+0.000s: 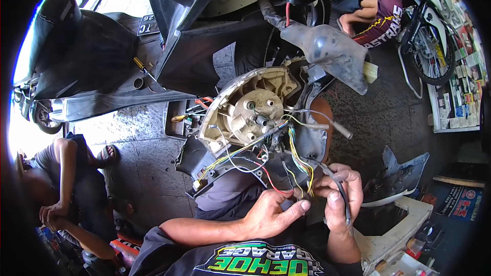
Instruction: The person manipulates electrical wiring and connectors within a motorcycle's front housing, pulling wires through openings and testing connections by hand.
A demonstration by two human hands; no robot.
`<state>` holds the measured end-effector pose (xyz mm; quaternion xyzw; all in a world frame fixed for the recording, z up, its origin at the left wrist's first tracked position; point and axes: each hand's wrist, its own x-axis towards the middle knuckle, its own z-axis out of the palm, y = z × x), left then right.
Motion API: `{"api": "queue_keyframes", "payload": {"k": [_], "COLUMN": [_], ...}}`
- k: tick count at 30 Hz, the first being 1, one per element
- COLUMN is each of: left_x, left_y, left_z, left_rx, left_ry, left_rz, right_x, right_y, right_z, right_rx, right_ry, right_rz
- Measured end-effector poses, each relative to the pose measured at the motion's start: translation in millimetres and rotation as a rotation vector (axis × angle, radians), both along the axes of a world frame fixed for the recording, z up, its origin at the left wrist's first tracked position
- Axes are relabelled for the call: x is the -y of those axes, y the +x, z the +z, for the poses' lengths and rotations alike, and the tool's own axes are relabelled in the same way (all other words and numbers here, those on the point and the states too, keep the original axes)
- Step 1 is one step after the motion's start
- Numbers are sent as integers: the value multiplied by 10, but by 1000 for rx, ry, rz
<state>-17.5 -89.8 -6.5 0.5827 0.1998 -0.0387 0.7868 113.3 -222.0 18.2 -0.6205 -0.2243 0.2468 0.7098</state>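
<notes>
My left hand [276,212] is closed, thumb stretched out, its fingertips at thin red, black and yellow wires [273,184]. Beside it my right hand [341,194] is closed on a long dark cable sleeve [343,198], slanting down past the thumb; whether it is tubing or tape I cannot tell. A multicoloured wire bundle [297,158] runs down between the hands. These wires come from a dusty beige rounded motorcycle housing [250,107] lying in front of me. A white connector [197,184] ends another bundle at left. A thin white wire [230,148] loops across the housing.
A translucent grey plastic piece [330,48] hangs above the housing. A screwdriver [139,64] lies on the black seat at left. One person [61,184] sits at left, another [368,10] crouches at upper right. A grey fairing panel [399,174] lies near a white box [391,235].
</notes>
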Motion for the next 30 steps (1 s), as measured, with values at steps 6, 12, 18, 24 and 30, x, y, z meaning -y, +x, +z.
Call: {"api": "queue_keyframes", "payload": {"k": [6, 12, 18, 24, 30], "left_x": [107, -24, 30, -190, -279], "left_y": [-73, -79, -54, -10, -33], "left_z": [33, 180, 91, 448, 655], "left_rx": [100, -63, 27, 220, 244], "left_ry": [-736, -919, -612, -110, 360], "left_rz": [175, 98, -1, -67, -98], "right_x": [53, 4, -15, 140, 192], "right_y": [-85, 45, 278, 309, -30], "right_z": [127, 328, 433, 339, 211], "right_rx": [98, 330, 404, 446, 8], "right_ry": [-26, -142, -264, -328, -194], "right_rz": [41, 157, 165, 332, 286]}}
